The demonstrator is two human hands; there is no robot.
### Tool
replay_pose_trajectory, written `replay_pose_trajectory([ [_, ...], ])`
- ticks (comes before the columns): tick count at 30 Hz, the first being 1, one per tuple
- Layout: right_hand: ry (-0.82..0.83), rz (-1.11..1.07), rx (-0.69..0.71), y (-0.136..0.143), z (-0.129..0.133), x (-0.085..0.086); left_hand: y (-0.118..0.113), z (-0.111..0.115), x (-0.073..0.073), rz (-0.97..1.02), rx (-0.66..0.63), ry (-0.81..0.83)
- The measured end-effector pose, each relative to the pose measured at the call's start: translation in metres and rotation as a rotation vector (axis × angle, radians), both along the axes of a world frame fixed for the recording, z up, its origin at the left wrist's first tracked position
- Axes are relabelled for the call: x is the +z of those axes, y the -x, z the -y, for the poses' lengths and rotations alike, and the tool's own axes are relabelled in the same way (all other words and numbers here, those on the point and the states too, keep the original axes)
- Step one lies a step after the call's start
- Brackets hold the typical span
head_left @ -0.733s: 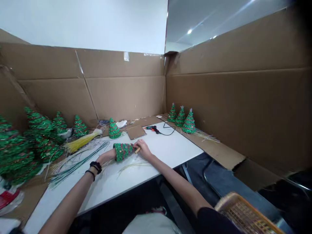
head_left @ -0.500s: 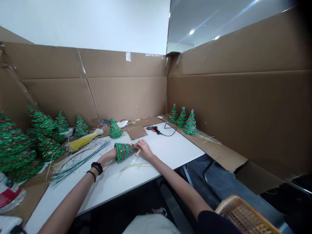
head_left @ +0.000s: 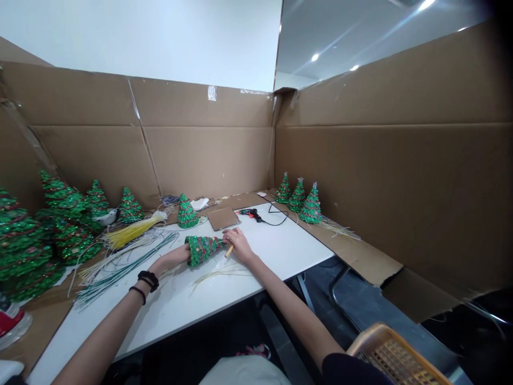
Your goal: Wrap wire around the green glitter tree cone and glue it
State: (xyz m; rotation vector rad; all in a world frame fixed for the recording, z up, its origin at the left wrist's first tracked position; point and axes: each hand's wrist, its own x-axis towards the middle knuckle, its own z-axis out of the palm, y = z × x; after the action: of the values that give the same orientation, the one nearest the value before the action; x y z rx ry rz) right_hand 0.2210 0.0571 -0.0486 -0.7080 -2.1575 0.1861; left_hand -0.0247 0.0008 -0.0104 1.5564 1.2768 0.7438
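Note:
A small green tinsel tree [head_left: 202,249] with red trim lies on its side above the white table. My left hand [head_left: 179,255] reaches inside its wide base, so the fingers are hidden. At the tree's tip is my right hand [head_left: 238,245], its fingers closed round a short tan stick [head_left: 229,251] that points down toward the table. Pale loose strands [head_left: 218,274] lie on the table just below the tree.
Several green trees stand at the left, one [head_left: 187,212] behind my hands, and more [head_left: 311,206] at the right. A glue gun [head_left: 251,214], a cardboard square [head_left: 223,218], yellow strands [head_left: 134,230] and green strands [head_left: 128,270] lie on the table [head_left: 280,251].
The view has shifted slightly. My right hand has drawn back a little from the tree's tip, and the tree still sits over my left hand.

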Motion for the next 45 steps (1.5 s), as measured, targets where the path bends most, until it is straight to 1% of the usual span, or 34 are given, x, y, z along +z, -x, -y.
replay_pose_trajectory([
  [3,0.030,0.040,0.011,0.000,0.000,-0.001,0.009,0.002,0.003,-0.019,-0.008,0.030],
  [6,0.041,0.044,-0.010,0.001,0.000,-0.003,0.008,0.004,0.003,0.032,-0.017,0.012],
  [9,0.039,0.053,-0.018,0.002,-0.001,-0.004,0.003,0.004,0.000,0.228,-0.019,0.089],
  [12,0.034,0.065,-0.002,0.002,-0.001,-0.003,0.000,0.002,0.001,0.413,-0.058,0.199],
  [15,0.040,0.052,0.015,0.003,0.000,-0.003,0.001,0.003,0.006,0.494,-0.067,0.267],
  [18,0.055,0.020,0.020,0.004,0.002,-0.003,0.000,0.005,0.013,0.537,0.009,0.369],
  [20,0.062,0.002,0.019,0.005,0.003,-0.002,-0.003,0.006,0.016,0.540,0.072,0.393],
  [22,0.063,-0.009,0.022,0.006,0.004,-0.002,-0.007,0.006,0.017,0.535,0.100,0.385],
  [26,0.055,-0.018,0.032,0.008,0.005,-0.001,-0.012,0.000,0.015,0.521,0.070,0.408],
  [28,0.055,-0.022,0.030,0.008,0.006,0.000,-0.013,-0.003,0.013,0.508,0.079,0.408],
  [32,0.062,-0.026,0.019,0.008,0.006,0.000,-0.013,-0.005,0.011,0.495,0.151,0.374],
  [37,0.049,-0.034,0.019,0.007,0.004,-0.001,-0.018,-0.001,0.017,0.440,0.220,0.323],
  [40,0.049,-0.058,0.019,0.006,0.002,-0.002,-0.022,0.000,0.020,0.411,0.215,0.280],
  [45,0.072,-0.045,0.014,0.004,-0.001,-0.004,-0.021,-0.002,0.018,0.408,0.172,0.234],
])
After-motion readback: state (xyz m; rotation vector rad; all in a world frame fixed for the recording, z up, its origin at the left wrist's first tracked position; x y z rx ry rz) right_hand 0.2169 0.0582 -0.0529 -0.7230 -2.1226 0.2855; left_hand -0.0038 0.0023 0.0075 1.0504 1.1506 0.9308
